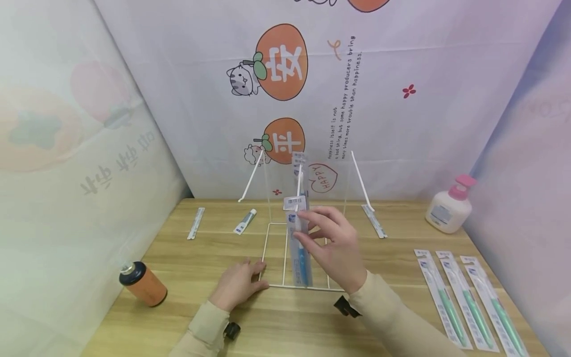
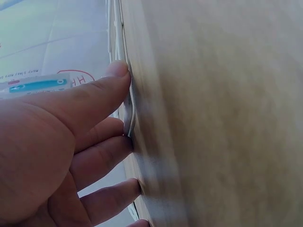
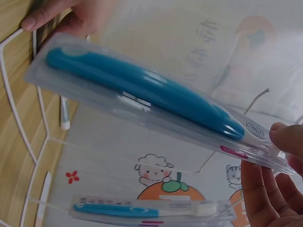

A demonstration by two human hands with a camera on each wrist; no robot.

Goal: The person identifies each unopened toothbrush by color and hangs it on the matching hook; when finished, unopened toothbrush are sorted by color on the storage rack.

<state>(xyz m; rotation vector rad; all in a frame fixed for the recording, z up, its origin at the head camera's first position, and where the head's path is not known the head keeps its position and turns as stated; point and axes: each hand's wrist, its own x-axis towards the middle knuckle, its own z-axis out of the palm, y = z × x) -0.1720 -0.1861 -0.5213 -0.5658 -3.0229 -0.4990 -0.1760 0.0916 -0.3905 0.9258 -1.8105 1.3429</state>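
- My right hand (image 1: 336, 248) pinches a packaged blue toothbrush (image 1: 298, 233) by its upper end, holding it upright over the white wire rack (image 1: 285, 263) at the table's centre.
- My left hand (image 1: 238, 282) lies flat on the wooden table (image 1: 276, 327), fingers straight, fingertips touching the rack's front left corner.
- Three packaged green toothbrushes (image 1: 468, 302) lie at the right.

right hand (image 1: 336, 248) covers the middle of the blue toothbrush in clear blister pack (image 1: 298, 233). label print on the pack too small to read. wooden surface (image 2: 227, 118) blurred in left wrist view; right wrist view cuts off the fingers (image 3: 265, 189).
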